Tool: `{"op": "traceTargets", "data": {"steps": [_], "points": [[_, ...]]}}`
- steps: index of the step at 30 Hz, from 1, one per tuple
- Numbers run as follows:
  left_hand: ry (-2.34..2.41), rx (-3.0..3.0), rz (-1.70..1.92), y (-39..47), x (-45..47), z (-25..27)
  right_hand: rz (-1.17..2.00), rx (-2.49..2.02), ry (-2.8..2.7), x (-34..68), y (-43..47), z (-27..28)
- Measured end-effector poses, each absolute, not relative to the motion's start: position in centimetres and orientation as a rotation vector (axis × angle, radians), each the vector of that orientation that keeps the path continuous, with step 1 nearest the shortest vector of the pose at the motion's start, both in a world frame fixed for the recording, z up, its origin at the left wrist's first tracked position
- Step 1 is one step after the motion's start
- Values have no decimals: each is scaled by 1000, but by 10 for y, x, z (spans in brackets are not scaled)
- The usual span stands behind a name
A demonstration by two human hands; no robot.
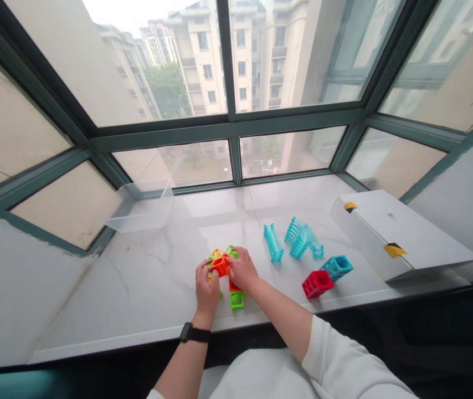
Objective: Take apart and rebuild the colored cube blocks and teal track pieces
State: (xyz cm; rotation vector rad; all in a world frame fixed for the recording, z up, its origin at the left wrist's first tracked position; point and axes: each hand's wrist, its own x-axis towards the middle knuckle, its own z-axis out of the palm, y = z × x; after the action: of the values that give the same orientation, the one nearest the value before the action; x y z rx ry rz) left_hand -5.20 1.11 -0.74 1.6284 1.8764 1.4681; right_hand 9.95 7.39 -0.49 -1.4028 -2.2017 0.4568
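Observation:
My left hand (207,289) curls its fingers round the left side of an orange toy block (220,266). On the block's right side, my right hand (243,270) grips it with the thumb near its top. A yellow block (217,253) and a light green block (232,250) sit just behind it, partly covered by my fingers. Below my right hand, a green block (237,300) with a round hollow adjoins a red-orange block (233,285). How these blocks join is hidden by my hands.
Right of my hands lie a straight turquoise track piece (273,243), curved turquoise track pieces (301,238), red blocks (317,284) and blue blocks (337,267). A white box (406,227) stands far right. A clear plastic bin (140,213) is at back left, by the window.

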Motion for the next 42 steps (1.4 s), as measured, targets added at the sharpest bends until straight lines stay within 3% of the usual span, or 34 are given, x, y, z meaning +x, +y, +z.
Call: {"op": "traceTargets", "data": {"steps": [10, 18, 27, 42], "points": [[2050, 1348, 1520, 33, -31, -10, 562, -1351, -2118, 98, 78, -7], [1976, 1270, 1529, 20, -46, -1, 582, -1321, -1947, 120, 72, 21], [1842, 1500, 1316, 17, -95, -16, 693, -1320, -2362, 147, -24, -6], [1702, 2013, 959, 40, -88, -4, 692, -994, -2257, 185, 22, -28]]}}
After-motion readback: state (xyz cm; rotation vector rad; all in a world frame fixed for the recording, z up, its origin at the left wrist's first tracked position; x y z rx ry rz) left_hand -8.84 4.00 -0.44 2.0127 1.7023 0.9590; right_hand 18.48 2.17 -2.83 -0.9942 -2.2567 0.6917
